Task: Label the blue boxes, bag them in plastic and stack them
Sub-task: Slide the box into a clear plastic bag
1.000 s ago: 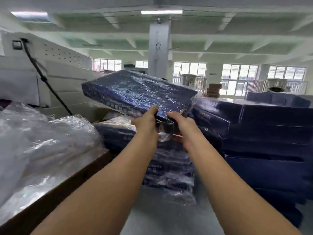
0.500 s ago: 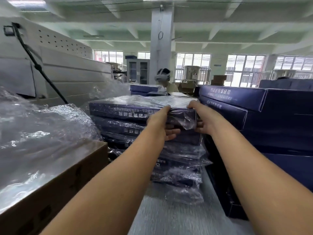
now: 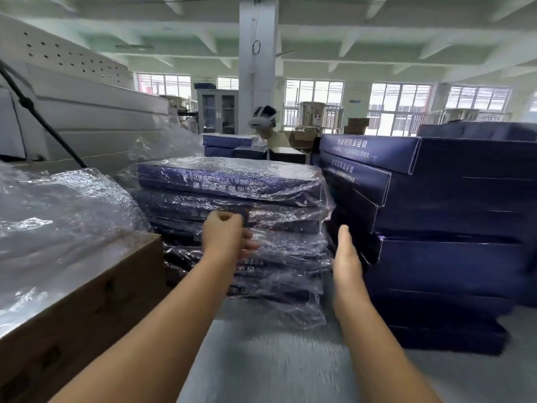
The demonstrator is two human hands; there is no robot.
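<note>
The bagged box [image 3: 232, 181] lies atop the wrapped stack [image 3: 284, 251]. Our left hand [image 3: 223, 239] hangs loosely curled, our right hand [image 3: 347, 257] flat, both empty. Slick plastic could let that top box slide off if we nudge it.

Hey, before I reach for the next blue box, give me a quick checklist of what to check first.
1. Top bagged box lies flat on the bagged stack: ok.
2. Left hand and right hand hold nothing: ok.
3. Label on that top box: cannot tell, glare on the plastic hides it.
4. Unbagged blue boxes stacked on the right, top one uncovered and probably within reach: ok.
5. Clear plastic piled on the left for bagging: ok.
</note>
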